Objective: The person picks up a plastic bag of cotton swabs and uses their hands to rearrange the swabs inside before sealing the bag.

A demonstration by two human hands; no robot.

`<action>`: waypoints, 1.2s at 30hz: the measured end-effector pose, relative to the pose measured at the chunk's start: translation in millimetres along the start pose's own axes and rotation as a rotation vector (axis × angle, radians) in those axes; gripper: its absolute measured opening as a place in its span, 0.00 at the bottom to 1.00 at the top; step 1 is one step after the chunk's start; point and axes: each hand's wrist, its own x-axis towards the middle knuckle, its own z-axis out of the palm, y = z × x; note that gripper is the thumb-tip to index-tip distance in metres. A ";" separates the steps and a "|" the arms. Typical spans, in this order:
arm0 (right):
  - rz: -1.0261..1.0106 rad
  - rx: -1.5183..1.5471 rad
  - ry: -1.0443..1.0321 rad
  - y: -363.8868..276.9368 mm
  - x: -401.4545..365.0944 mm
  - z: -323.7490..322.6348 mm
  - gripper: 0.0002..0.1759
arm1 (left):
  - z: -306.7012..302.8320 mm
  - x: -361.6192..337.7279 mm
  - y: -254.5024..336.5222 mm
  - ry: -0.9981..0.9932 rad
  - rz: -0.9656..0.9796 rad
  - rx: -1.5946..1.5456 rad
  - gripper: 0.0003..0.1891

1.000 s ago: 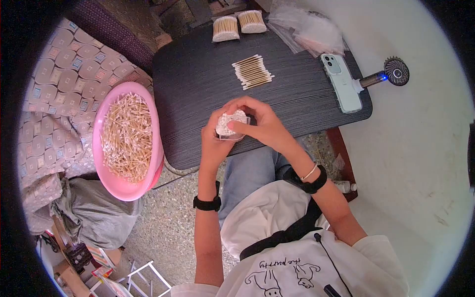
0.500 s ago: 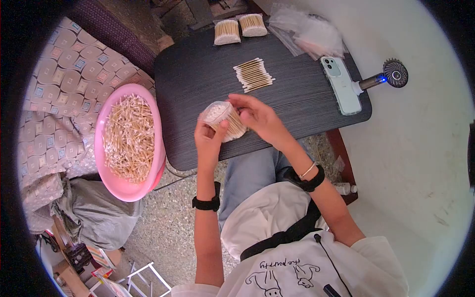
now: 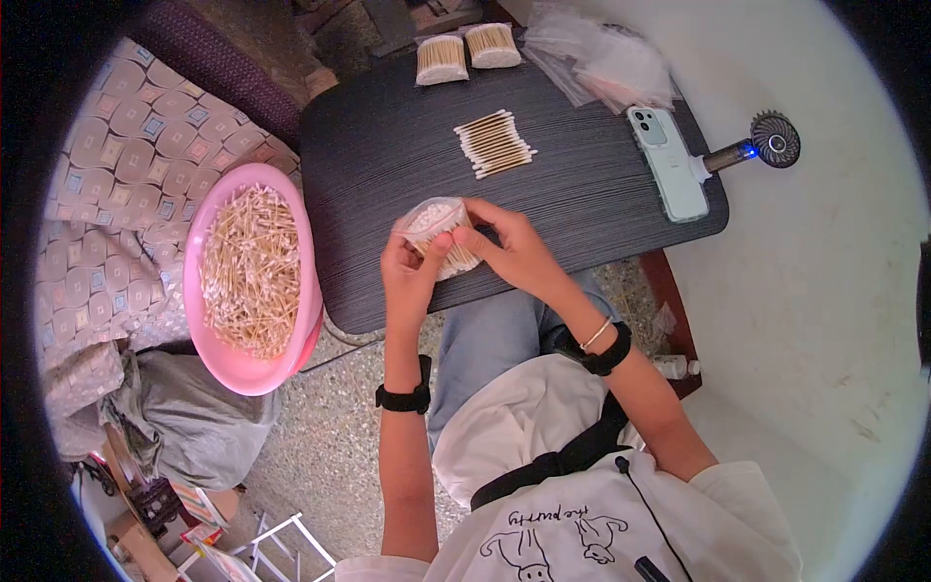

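Note:
Both my hands hold a clear plastic bag of cotton swabs (image 3: 448, 254) over the near edge of the dark table (image 3: 378, 175). My left hand (image 3: 405, 272) grips its left side, thumb across the front. At the bag's right side my right hand (image 3: 512, 249) is closed on it, its thumb near the left one. White swab tips show at the bag's upper end. Beyond the bag, a small row of loose cotton swabs (image 3: 495, 144) lies on the tabletop. The fingers behind the bag are hidden.
Two filled swab bags (image 3: 442, 60) sit at the table's far edge. Clear empty bags (image 3: 621, 68) lie at the far right, near a phone (image 3: 669, 165) and a small fan (image 3: 775, 140). Left of the table stands a pink basin (image 3: 197, 320) full of loose swabs.
My right hand has moved in slightly to the left, and its thumb now presses on the bag's front beside my left thumb. The left hand keeps its hold.

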 end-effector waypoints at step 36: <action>-0.181 0.003 0.195 0.0 0.5 5.8 0.16 | 0.5 -1.3 -0.7 0.124 0.065 -0.041 0.17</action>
